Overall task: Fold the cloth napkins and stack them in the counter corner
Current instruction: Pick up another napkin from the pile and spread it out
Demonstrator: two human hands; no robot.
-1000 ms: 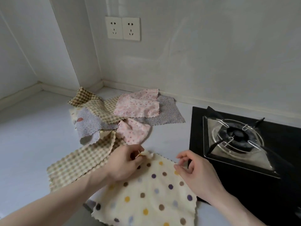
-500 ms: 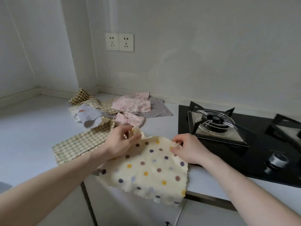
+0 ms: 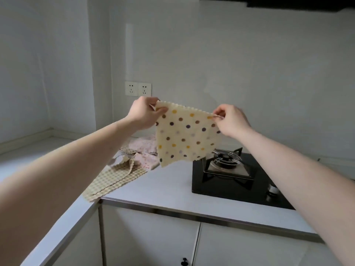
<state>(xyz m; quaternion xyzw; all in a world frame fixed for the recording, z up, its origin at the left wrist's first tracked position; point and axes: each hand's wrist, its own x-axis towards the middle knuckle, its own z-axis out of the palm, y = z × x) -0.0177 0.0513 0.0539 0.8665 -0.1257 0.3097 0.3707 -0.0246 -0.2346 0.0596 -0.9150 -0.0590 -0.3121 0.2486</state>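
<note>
The polka-dot napkin (image 3: pixel 184 133) hung in the air above the counter (image 3: pixel 165 185), held taut along its scalloped top edge and clear of every surface. The left hand (image 3: pixel 143 115) pinched the upper left corner between thumb and fingers, and the right hand (image 3: pixel 231 120) pinched the upper right corner the same way, so the cloth dropped flat between them. Its lower edge ran at a slant, the lower left corner hanging lowest, with open air between that corner and the counter below.

Taking the napkin as the mark: beneath it and to its left, a heap of other napkins lay unfolded on the counter. A pink floral napkin (image 3: pixel 144 150) sat just under the hanging cloth's left side, and a tan checked napkin (image 3: pixel 113 179) stretched from that heap toward the counter's front edge, its near end reaching the inner corner of the L-shaped top. Beneath the napkin's right side stood a black gas hob (image 3: pixel 238 181) with a burner grate (image 3: pixel 225 160). Directly below and in front of the cloth, a bare strip of counter ran between the checked napkin and the hob. Behind the napkin's left corner, a double wall socket (image 3: pixel 138 88) sat on the wall. White cabinet doors (image 3: pixel 151 239) closed the space under the counter edge.
</note>
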